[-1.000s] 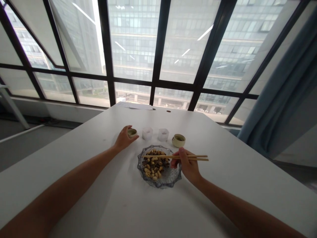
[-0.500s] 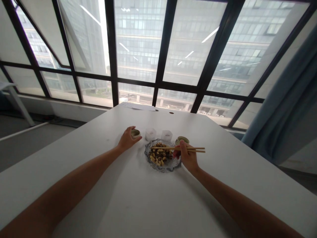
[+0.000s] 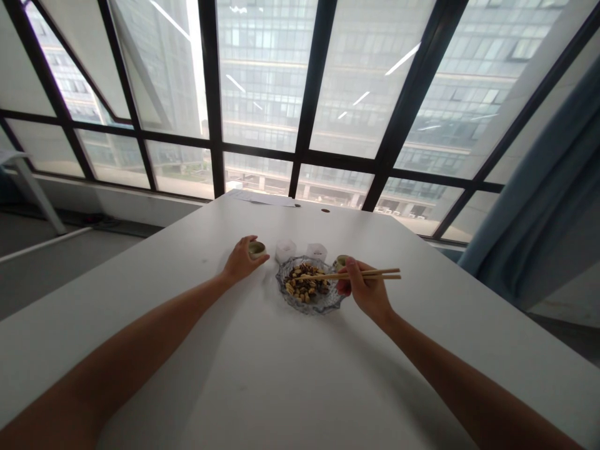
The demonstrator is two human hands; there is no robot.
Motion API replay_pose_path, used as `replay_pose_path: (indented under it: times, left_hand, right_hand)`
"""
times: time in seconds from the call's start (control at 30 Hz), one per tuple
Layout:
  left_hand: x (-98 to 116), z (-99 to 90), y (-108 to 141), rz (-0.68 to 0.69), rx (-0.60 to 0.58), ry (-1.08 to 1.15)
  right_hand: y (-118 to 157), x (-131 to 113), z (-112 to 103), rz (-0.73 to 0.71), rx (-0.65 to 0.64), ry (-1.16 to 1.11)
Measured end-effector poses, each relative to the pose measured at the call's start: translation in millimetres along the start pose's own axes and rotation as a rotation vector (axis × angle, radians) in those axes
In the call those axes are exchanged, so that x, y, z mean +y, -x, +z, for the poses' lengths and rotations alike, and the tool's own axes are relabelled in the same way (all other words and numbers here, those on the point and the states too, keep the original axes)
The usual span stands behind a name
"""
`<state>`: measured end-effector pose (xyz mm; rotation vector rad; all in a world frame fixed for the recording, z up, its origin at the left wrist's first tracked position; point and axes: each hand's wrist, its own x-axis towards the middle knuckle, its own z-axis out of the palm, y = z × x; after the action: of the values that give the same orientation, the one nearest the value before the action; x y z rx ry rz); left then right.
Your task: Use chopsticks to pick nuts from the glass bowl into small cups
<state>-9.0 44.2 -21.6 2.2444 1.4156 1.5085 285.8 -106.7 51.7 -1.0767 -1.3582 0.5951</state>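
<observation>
My left hand (image 3: pixel 244 259) is wrapped round the near-left side of a small greenish cup (image 3: pixel 257 250) on the table. Wooden chopsticks (image 3: pixel 375 274) are held in my right hand (image 3: pixel 364 289), above the right side of a clear glass plate (image 3: pixel 307 307). Their tips point left, over a pile of nuts and dark seeds (image 3: pixel 304 282) on that plate. Behind the plate stand two white cups, a left one (image 3: pixel 285 250) and a right one (image 3: pixel 317 252). A second greenish cup (image 3: pixel 341 261) is partly hidden behind my right hand.
The white table (image 3: pixel 262 375) reaches up to the windows. Paper sheets (image 3: pixel 262 199) and two small dark round spots lie at its far edge. A blue curtain (image 3: pixel 539 187) hangs at the right; another table (image 3: pixel 37 187) shows at the far left.
My right hand has moved a little to the right with the chopsticks, and their tips have shifted right over the pile. My left hand remains at the cup.
</observation>
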Motion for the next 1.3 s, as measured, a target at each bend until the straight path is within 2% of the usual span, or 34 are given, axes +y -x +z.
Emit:
replay_pose_path:
  times: [0.13,0.3,0.4,0.57,0.73,0.87,1.07,1.13,1.3]
  left_hand:
    - [-1,1.7,0,0.009,-0.012,-0.009]
    - [1,2.1,2,0.035,-0.078,-0.060]
    - [16,-3.0,3,0.077,-0.097,-0.133]
    - [54,-7.6,8,0.213,-0.177,-0.174]
    - [68,-5.6,7,0.130,-0.288,-0.178]
    - [68,-13.3,1,0.081,-0.380,-0.182]
    - [53,-20.6,-10,0.124,-0.436,-0.144]
    - [42,-19.4,-14,0.114,-0.414,-0.110]
    - [13,-14.2,-19,-0.008,-0.263,-0.097]
  right_hand:
    - [1,4,5,0.015,-0.062,0.005]
    - [5,4,4,0.012,-0.044,0.000]
    - [7,5,1,0.033,0.004,-0.015]
    - [5,8,-3,0.059,0.053,-0.069]
    - [2,11,-5,0.104,0.077,-0.102]
    - [5,13,-5,0.156,0.061,-0.131]
    - [14,13,-2,0.188,0.053,-0.147]
    - [15,13,-3,0.181,0.067,-0.169]
    - [11,15,-10,0.149,0.055,-0.194]
